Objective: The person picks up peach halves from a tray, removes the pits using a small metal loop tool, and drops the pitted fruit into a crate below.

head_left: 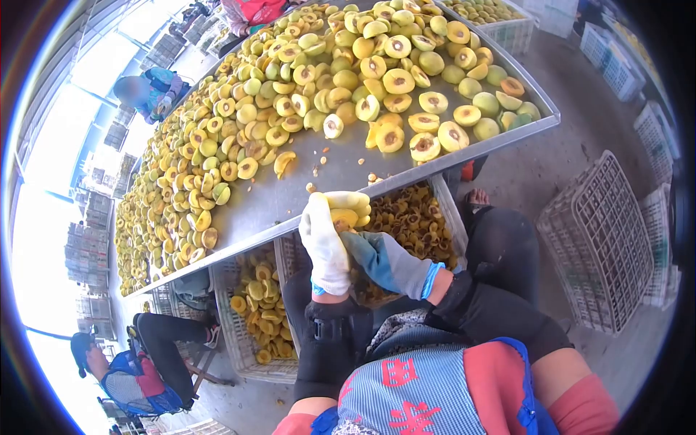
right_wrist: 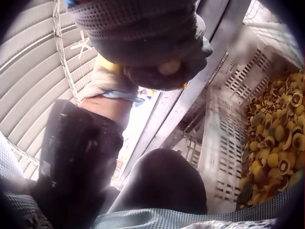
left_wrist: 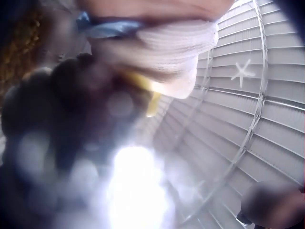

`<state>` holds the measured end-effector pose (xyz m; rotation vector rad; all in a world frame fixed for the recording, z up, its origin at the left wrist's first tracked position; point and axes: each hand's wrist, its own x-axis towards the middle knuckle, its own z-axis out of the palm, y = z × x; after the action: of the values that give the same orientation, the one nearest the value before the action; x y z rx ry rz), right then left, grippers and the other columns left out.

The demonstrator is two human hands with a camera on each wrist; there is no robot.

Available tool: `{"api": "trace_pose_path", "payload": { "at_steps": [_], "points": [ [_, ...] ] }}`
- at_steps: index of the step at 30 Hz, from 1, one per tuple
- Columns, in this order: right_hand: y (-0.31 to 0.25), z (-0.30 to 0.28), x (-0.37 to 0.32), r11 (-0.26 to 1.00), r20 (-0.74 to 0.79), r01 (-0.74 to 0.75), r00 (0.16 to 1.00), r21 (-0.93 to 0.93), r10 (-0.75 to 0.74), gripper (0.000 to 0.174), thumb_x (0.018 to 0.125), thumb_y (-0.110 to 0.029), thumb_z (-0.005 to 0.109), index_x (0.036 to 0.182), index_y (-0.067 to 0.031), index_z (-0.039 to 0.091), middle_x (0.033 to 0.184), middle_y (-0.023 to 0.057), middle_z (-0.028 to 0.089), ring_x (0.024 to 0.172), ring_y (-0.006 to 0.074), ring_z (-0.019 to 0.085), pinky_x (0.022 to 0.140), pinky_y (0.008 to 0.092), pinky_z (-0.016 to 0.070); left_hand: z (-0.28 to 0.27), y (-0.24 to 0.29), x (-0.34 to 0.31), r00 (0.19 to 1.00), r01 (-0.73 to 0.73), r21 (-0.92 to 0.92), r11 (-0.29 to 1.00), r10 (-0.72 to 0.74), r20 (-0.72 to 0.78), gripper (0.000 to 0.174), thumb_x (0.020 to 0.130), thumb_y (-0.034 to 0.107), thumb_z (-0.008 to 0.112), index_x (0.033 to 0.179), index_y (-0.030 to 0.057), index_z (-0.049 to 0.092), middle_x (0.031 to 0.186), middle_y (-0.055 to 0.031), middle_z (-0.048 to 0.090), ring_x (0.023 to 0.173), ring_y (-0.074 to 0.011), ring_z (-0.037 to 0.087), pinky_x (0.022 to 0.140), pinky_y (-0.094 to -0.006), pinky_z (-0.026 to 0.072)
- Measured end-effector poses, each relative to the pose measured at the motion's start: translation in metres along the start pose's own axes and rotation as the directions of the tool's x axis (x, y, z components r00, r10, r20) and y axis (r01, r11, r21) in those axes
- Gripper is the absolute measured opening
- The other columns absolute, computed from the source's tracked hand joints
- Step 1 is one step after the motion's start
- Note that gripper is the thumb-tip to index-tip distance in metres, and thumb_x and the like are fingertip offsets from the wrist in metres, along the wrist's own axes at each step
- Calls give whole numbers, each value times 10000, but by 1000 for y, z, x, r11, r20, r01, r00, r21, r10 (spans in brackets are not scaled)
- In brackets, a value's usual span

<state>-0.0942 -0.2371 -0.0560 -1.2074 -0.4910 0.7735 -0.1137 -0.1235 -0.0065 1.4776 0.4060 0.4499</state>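
Note:
In the head view, my left hand (head_left: 324, 243), in a white glove with yellow-coated fingers, holds a yellow fruit half (head_left: 344, 217) over the table's near edge. My right hand (head_left: 388, 259), in a grey-blue glove, meets the fruit from the right. Its fingers are curled in the right wrist view, where a round tan end (right_wrist: 169, 67) shows at the glove; I cannot tell what this belongs to. Many halved stone fruits (head_left: 397, 81) lie heaped on the metal table (head_left: 272, 206), several with brown pits. In the left wrist view the white glove (left_wrist: 164, 57) is blurred.
Below the table edge stands a crate of darker fruit pieces (head_left: 417, 221), and left of it a crate of yellow halves (head_left: 262, 312). A large plastic crate (head_left: 602, 243) stands on the floor at right. Other people sit at left (head_left: 138, 377) and beyond the table (head_left: 154, 94).

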Motion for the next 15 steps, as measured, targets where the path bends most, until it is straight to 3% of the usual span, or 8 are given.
{"api": "trace_pose_path", "payload": {
  "at_steps": [2,4,5,6,10,12,14,15],
  "points": [
    [-16,-4,-7,998,130,57,990,25,-60,520,1011,-495,545,1042,9,670,778,63,642,767,172,635,702,302,530,-6,-5,2,997,5,-69,998,0,79,511,1060,411,374,937,2,656,880,-167,703,746,-221,663,641,-352,529],
    [-23,-12,-9,929,351,-200,933,311,83,503,1023,-521,497,933,-48,644,668,5,550,586,111,518,533,251,447,-7,-11,4,990,42,-256,966,-6,139,471,1051,420,394,895,37,619,831,-140,672,724,-223,639,614,-351,516],
    [-21,-18,-9,721,537,-485,823,495,185,497,1034,-534,458,874,-89,612,622,-29,490,488,65,410,435,216,356,-4,-13,6,987,74,-400,914,-9,160,441,1042,428,415,875,63,597,804,-118,649,716,-230,626,604,-349,514],
    [-19,-20,-9,409,717,-721,668,559,198,502,1045,-547,420,816,-129,580,576,-62,429,390,20,303,338,180,265,0,-14,8,984,105,-534,839,-8,181,414,1034,436,435,856,89,575,778,-96,626,708,-237,613,594,-347,512],
    [-9,-10,-18,326,758,-730,650,601,56,588,1000,-655,391,776,-134,547,529,-64,407,367,21,324,304,191,271,-3,-4,15,950,201,-741,641,-311,-11,291,1018,412,477,870,164,515,801,-7,560,707,-184,559,590,-342,489],
    [-8,-13,-19,319,714,-696,696,643,80,611,972,-693,404,792,-128,554,532,-61,405,364,28,319,292,195,269,-34,-6,15,976,147,-647,748,-217,-28,256,1008,402,507,921,166,555,826,9,567,728,-169,571,618,-317,501],
    [-8,-18,-17,327,640,-628,763,706,85,611,943,-726,426,810,-142,547,539,-73,387,363,24,288,280,187,256,-76,1,-3,976,35,-464,885,-129,-174,257,993,404,536,951,156,589,851,-9,604,768,-172,601,638,-318,513],
    [-13,-21,-18,404,585,-604,789,687,187,626,933,-750,417,818,-145,530,558,-69,379,396,36,304,314,199,263,-103,10,-14,959,62,-217,974,-118,-257,267,977,366,554,980,107,621,934,-72,653,813,-217,635,681,-353,524]
  ]
}}
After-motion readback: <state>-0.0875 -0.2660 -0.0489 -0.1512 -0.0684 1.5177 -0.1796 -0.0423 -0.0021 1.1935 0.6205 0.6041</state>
